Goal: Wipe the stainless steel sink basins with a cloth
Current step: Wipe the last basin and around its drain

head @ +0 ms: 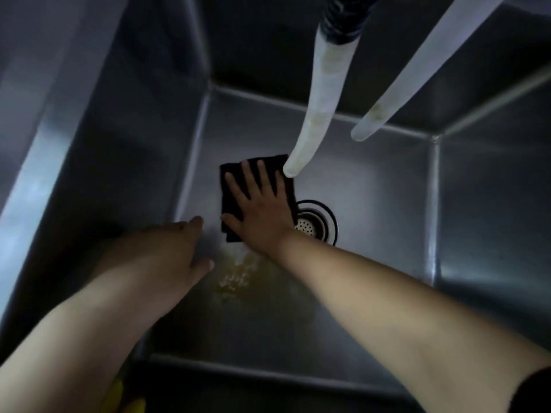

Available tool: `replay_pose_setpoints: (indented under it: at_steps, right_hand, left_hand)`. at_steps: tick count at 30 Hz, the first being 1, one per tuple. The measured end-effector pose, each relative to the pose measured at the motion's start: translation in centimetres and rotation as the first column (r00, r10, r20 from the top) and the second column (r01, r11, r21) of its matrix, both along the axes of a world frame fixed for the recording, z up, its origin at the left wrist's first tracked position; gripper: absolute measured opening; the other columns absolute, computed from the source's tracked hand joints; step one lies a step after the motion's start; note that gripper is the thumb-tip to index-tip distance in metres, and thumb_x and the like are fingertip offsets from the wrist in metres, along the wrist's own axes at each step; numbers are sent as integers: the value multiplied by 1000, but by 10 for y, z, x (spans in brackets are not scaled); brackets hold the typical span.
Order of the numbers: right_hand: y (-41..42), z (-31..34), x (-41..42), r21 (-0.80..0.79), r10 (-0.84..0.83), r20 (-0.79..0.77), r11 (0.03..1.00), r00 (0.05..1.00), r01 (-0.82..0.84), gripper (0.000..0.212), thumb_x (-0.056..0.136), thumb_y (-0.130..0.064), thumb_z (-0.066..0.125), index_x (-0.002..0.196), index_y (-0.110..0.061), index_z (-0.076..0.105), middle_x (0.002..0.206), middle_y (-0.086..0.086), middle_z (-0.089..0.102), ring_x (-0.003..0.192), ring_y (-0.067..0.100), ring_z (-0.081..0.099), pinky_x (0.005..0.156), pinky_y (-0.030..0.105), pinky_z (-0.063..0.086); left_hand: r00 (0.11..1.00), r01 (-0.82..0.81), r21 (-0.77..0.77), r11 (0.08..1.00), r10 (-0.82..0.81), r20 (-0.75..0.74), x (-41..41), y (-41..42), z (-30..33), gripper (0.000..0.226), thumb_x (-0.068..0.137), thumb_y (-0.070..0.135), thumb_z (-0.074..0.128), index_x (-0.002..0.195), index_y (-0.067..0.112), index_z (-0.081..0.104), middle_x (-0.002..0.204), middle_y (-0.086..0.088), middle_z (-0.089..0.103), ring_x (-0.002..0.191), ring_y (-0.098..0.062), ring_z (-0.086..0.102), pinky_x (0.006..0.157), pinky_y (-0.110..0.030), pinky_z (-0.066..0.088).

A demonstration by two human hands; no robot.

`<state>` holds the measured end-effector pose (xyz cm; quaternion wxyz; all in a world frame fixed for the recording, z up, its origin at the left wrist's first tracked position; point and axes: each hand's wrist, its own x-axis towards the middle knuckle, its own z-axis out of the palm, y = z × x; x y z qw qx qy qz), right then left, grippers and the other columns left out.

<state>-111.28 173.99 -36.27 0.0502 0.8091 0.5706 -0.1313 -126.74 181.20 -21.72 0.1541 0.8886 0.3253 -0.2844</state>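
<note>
I look down into a deep stainless steel sink basin [372, 180]. A dark folded cloth [231, 177] lies flat on the basin floor, just left of the round drain strainer [317, 222]. My right hand [259, 207] presses on the cloth with fingers spread, palm down. My left hand [176, 248] hovers lower left of the cloth near the left wall, fingers loosely together, holding nothing. A yellowish wet smear [238, 275] sits on the floor between my two forearms.
Two pale translucent hoses hang into the basin from above: one [316, 114] ends right over the cloth's top right corner, the other [396, 96] ends further right. Steep steel walls [143, 138] enclose all sides. Something yellow [128, 403] shows at the bottom edge.
</note>
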Motion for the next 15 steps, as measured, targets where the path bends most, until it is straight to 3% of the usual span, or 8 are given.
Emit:
replay_pose_setpoints:
  at_steps: [5, 9, 15]
  right_hand:
    - [28, 1, 14, 24, 111, 12, 994, 994, -111, 74, 89, -69, 25, 151, -35, 3, 161, 1, -1, 146, 30, -11, 115, 55, 0]
    - [20, 5, 53, 103, -72, -9, 992, 997, 73, 74, 88, -69, 26, 151, -35, 7, 161, 0, 3, 147, 25, -7, 116, 49, -9]
    - [-49, 9, 117, 77, -327, 100, 944, 940, 321, 74, 86, -67, 26, 151, -35, 8, 160, 0, 7, 147, 26, -2, 117, 48, -2]
  left_hand:
    - [997, 5, -78, 997, -11, -74, 1, -4, -4, 73, 90, 60, 38, 149, 33, 5, 154, 10, 25, 135, -15, 36, 103, -31, 38]
    - [995, 40, 8, 999, -39, -88, 1, -6, -9, 74, 89, 60, 39, 149, 31, 8, 152, 7, 30, 131, -18, 41, 100, -34, 41]
    - [998, 45, 49, 998, -43, -51, 1, -6, -13, 73, 87, 62, 40, 147, 31, 11, 150, 6, 34, 128, -19, 45, 97, -33, 44]
